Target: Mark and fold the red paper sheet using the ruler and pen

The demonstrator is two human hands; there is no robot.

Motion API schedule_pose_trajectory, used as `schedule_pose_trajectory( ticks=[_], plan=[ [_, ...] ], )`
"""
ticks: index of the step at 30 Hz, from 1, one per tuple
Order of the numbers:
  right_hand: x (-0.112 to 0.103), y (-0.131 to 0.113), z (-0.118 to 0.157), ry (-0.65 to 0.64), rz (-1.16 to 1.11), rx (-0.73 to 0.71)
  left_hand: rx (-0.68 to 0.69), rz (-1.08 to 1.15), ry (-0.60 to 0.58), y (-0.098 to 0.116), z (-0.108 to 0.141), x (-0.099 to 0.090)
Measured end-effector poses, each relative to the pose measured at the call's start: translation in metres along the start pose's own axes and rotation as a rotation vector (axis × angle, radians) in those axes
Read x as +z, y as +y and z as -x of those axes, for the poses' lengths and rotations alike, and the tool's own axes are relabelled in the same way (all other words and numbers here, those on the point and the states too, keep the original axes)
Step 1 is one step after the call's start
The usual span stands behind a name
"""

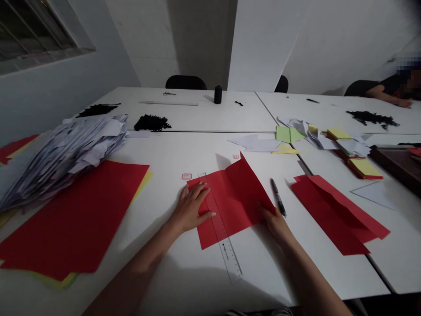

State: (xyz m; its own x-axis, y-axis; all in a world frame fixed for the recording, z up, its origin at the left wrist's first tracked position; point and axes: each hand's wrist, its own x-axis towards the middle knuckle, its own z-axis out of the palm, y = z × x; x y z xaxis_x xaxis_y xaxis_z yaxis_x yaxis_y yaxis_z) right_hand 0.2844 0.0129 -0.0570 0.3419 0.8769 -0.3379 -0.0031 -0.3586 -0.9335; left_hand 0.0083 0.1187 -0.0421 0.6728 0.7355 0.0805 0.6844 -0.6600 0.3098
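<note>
A sheet of red paper [235,193] with a crease down its middle lies in front of me. A clear plastic ruler [230,259] crosses its left part, and the ruler's near end sticks out past the paper's lower edge. My left hand [194,206] rests flat with fingers apart, pressing on the ruler and the paper's left side. With its fingertips partly hidden, my right hand [274,221] grips the paper's right edge, and that half is lifted off the table. Just beyond this hand lies a black pen [278,197].
Folded red sheets [332,215] lie to the right. On the left are large red sheets [79,219] and a heap of white paper strips [75,153]. Farther back stand a black thread spool [218,95] and black cord bundles [151,123]. Another person's arm [388,96] rests far right.
</note>
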Motion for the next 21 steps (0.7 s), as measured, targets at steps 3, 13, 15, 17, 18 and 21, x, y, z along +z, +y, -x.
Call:
schedule_pose_trajectory(
  ticks=[3, 13, 15, 17, 18, 21],
  plan=[
    [-0.0003, 0.0014, -0.0011, -0.001, -0.022, -0.019, 0.004, 0.003, 0.014, 0.0002, 0.0001, 0.0],
    [-0.0009, 0.002, -0.0024, -0.008, -0.018, -0.02, -0.008, -0.009, -0.009, 0.0012, -0.0005, -0.0013],
    [-0.0014, 0.0021, -0.0022, -0.012, -0.003, -0.007, -0.008, -0.006, -0.005, 0.001, -0.0006, -0.001],
    [-0.0016, 0.0024, -0.0021, -0.005, 0.001, -0.001, -0.005, 0.001, -0.006, 0.0008, -0.0007, -0.0011],
    [-0.0015, 0.0026, -0.002, -0.003, -0.013, -0.001, -0.006, 0.004, -0.01, 0.0007, -0.0007, -0.0014],
    [-0.0015, 0.0029, -0.0008, -0.043, -0.138, -0.006, -0.008, 0.005, -0.025, 0.0001, -0.0005, -0.0029]
  ],
)
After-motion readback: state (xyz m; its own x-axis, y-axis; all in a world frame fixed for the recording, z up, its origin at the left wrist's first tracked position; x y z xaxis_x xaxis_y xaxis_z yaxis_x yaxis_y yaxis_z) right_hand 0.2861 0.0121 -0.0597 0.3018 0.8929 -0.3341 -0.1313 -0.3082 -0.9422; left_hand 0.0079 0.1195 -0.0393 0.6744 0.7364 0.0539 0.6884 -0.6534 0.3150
